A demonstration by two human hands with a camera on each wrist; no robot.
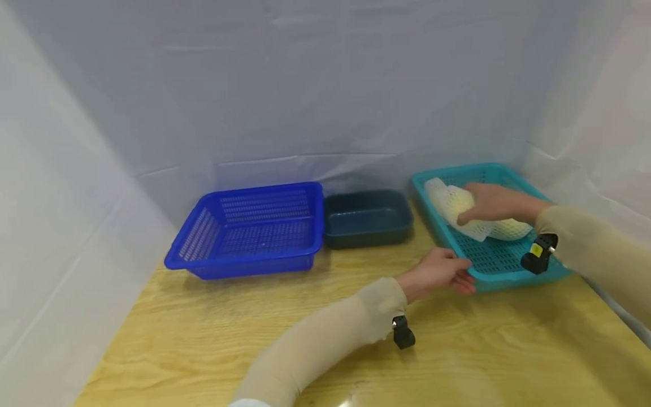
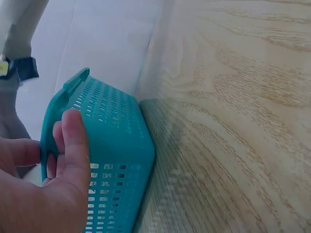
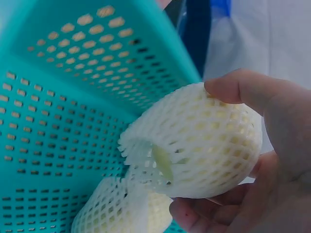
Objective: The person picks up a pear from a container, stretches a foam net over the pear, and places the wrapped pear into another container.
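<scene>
At the right of the head view, my left hand (image 1: 438, 270) pinches the near left corner of the teal plastic basket (image 1: 500, 277). In the left wrist view, the thumb lies on one side of the basket's rim (image 2: 48, 121) and the fingers curl beneath it. My right hand (image 1: 490, 202) reaches into that basket and grips a pale yellow fruit in a white foam net (image 3: 204, 145). The net's open end faces the basket in the right wrist view. Against it, lower in the basket, lies a second netted fruit (image 3: 116, 208). The fruits' exact kind is hidden by the nets.
A dark teal bin (image 1: 368, 240) stands to the left of the teal basket. Beside it, further left, is a blue perforated basket (image 1: 254, 264). All three stand on a wooden table (image 1: 244, 316), with pale sheeting (image 1: 325, 85) behind and at both sides.
</scene>
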